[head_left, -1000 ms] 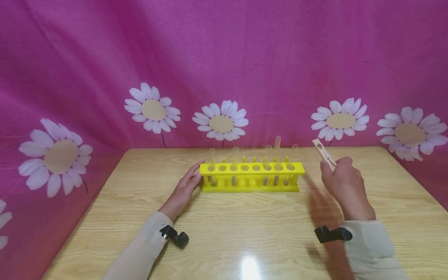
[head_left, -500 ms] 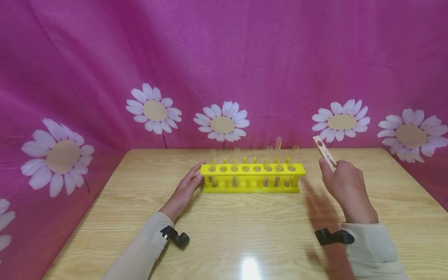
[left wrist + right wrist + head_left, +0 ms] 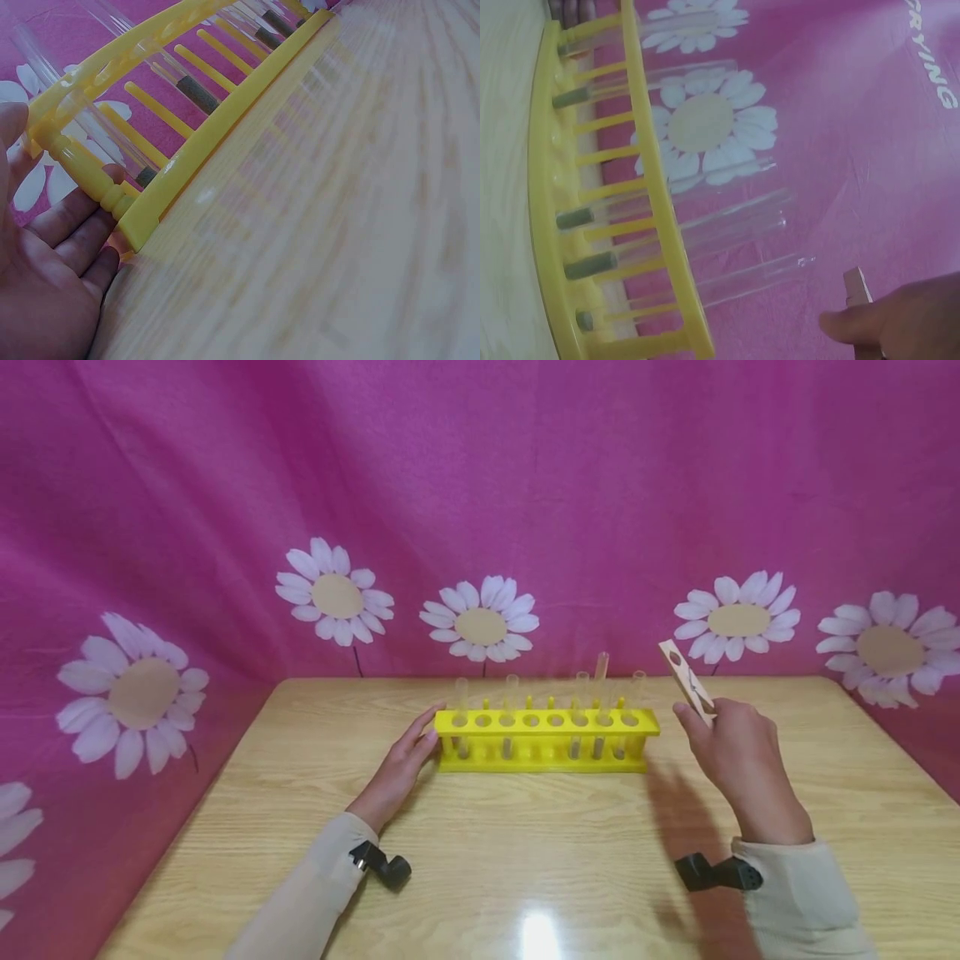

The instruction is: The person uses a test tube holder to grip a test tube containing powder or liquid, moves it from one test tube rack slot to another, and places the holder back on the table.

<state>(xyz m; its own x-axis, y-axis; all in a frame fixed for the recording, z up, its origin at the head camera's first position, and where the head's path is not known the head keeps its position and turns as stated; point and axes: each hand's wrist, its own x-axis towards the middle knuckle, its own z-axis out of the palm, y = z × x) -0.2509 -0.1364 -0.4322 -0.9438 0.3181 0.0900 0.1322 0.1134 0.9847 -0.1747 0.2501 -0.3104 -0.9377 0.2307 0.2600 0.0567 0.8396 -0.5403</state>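
Right grip, pinched firmly on the wooden clothespin, has raised it slightly toward the rack on the desk, seemingly better placed though clear of the test tubes; left grip loosely holds the yellow rack by its left end.

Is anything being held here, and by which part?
The right hand holds a wooden clothespin by its lower end, leaving the upper end sticking out; the left hand grips the yellow rack at its left end.
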